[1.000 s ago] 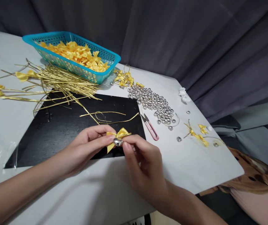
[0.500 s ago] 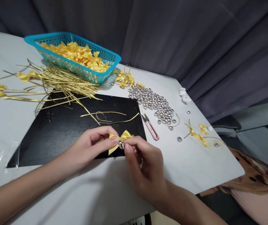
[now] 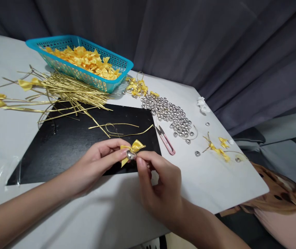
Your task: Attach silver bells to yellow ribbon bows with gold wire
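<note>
My left hand (image 3: 105, 157) is closed, its thumb and forefinger gripping a yellow ribbon bow (image 3: 137, 145). A shiny silver bell-like bead (image 3: 130, 155) sits at the bow's middle, beside the left thumb tip. Gold twist tie (image 3: 140, 147) runs across the bow and its end sticks out to the right. My right hand (image 3: 160, 180) pinches thumb and forefinger together right at the bead's edge; what lies between those fingertips is hidden. Both hands hover over the front edge of a black board (image 3: 67, 152).
A blue basket (image 3: 123, 74) of yellow bows stands at the back, with gold ties (image 3: 72, 91) heaped before it. Silver beads (image 3: 172, 114) lie in a pile on the white table (image 3: 215, 186). Pink thread snips (image 3: 167, 141) rest beside the board; loose bows (image 3: 219, 150) lie right.
The bow and bead have turned in my left fingers, so the bead faces up more and the tie end shows clear of my right hand. My right fingertips have shifted slightly.
</note>
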The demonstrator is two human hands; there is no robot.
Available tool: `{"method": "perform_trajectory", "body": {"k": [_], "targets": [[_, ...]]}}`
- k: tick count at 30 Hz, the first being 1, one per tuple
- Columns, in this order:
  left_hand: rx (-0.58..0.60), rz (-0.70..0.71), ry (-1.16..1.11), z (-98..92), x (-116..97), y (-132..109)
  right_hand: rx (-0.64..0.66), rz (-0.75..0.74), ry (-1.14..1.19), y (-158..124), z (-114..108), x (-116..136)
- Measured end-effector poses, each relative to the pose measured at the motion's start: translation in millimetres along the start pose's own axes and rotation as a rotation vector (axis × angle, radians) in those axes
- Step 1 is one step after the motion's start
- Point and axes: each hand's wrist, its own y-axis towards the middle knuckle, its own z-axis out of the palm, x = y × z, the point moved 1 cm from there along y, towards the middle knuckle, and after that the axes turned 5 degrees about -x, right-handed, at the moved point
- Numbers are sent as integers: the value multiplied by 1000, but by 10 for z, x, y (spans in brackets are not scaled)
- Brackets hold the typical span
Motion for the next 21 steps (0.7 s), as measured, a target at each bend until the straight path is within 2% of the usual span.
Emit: {"method": "perform_trajectory", "body": {"k": [6, 11, 21], "targets": [[-30, -70, -151, 10, 33, -3, 5, 51, 49, 6, -1, 21], [8, -80, -153, 17, 33, -12, 28, 77, 75, 33, -3, 31], [-21, -84, -96, 13, 27, -8, 49, 82, 92, 33, 3, 26]]}}
